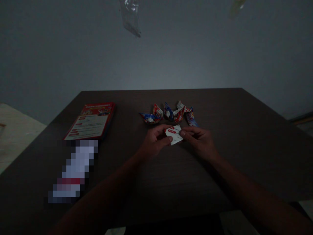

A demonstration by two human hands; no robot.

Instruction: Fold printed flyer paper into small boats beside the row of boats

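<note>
Between my two hands is a small piece of folded paper (174, 135), white with red printed labels, held just above the table. My left hand (157, 138) pinches its left side, thumb on top. On the right side, my right hand (199, 138) grips the paper between thumb and fingers. Just beyond my hands stand several folded paper shapes with pointed ends, among them a blue one (150, 118) at the left and a blue and red one (169, 112) in the middle. Another blue piece (191, 117) lies at the right of the group.
A stack of red and white printed leaflets (91, 122) lies on the left of the dark wooden table (244, 130). Nearer to me is a pixelated, pale oblong thing (75, 171). A clear plastic bag (130, 16) hangs on the wall behind.
</note>
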